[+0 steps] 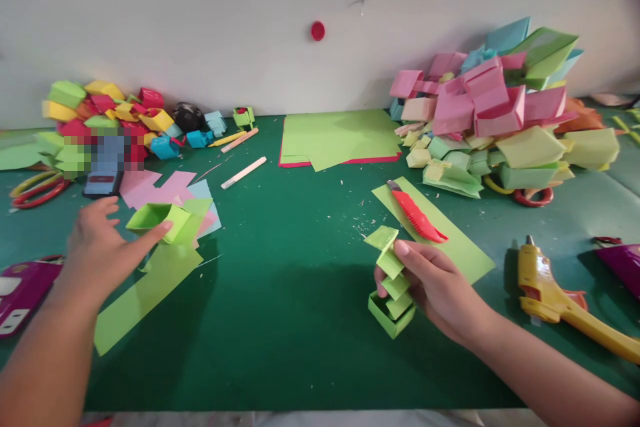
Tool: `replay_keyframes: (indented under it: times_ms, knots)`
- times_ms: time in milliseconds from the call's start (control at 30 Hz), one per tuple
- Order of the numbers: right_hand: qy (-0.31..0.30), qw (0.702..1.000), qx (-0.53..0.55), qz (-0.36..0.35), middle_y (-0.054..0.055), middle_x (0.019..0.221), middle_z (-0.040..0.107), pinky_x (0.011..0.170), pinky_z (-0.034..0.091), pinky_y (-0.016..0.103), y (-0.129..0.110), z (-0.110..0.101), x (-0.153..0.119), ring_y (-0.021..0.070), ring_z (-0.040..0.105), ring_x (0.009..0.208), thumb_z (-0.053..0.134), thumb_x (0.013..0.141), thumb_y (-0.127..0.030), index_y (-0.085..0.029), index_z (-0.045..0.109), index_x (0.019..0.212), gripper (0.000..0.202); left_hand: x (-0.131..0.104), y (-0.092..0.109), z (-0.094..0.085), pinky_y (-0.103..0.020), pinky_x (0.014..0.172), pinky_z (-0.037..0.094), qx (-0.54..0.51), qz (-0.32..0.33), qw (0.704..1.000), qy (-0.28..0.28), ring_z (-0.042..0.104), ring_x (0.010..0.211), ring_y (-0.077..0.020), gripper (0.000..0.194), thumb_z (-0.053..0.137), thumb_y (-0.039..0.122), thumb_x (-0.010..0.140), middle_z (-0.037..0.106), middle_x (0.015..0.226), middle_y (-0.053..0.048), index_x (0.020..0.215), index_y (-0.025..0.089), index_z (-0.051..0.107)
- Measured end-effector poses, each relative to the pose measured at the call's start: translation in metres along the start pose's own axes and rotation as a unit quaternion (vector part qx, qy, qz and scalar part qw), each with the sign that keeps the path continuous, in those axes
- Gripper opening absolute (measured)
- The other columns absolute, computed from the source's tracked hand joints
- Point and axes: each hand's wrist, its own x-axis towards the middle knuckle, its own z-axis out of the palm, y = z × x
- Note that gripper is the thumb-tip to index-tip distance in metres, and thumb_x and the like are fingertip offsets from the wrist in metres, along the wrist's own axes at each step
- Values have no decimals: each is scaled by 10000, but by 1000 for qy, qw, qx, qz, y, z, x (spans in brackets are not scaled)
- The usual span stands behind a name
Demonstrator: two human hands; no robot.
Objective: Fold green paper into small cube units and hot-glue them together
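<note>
My left hand (103, 250) is open, its fingers spread beside a light-green folded paper box (173, 221). The thumb tip overlaps the near side of this box; whether it touches cannot be told. Around the box lie pink paper pieces (140, 188) and a green paper strip (150, 297). Between the thumb and fingers of my right hand (440, 280) is a zigzag-folded green paper piece (395, 285), held above the table with a small open box shape at its lower end. Just beyond that hand, a red utility knife (417, 213) rests on a green sheet (470, 259).
Colourful folded paper shapes (103, 107) are heaped at the back left, with more paper boxes (480, 103) at the back right. Green sheets (340, 137) lie by the wall. A yellow glue gun (545, 290) is at right, a phone (104, 163) at left.
</note>
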Motion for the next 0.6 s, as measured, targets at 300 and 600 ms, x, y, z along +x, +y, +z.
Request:
replay_keyframes:
  times_ms: [300, 600]
  knots:
    - [-46, 995, -86, -23, 19, 817, 574, 643, 454, 275, 10, -8, -11, 139, 518, 704, 478, 1010, -624, -186, 612, 879, 476, -13, 35, 5, -389, 806, 519, -66, -17, 998, -11, 644, 1075, -311, 841, 721, 613, 840, 558, 1373, -94, 1485, 259, 314]
    - [-27, 882, -395, -257, 50, 902, 588, 732, 520, 340, 12, -11, -17, 196, 555, 837, 403, 1065, -332, -231, 543, 964, 199, -106, 131, 18, -496, 1106, 455, -171, 291, 927, -161, 499, 1377, -347, 701, 712, 380, 876, 463, 1507, -119, 1471, 292, 353]
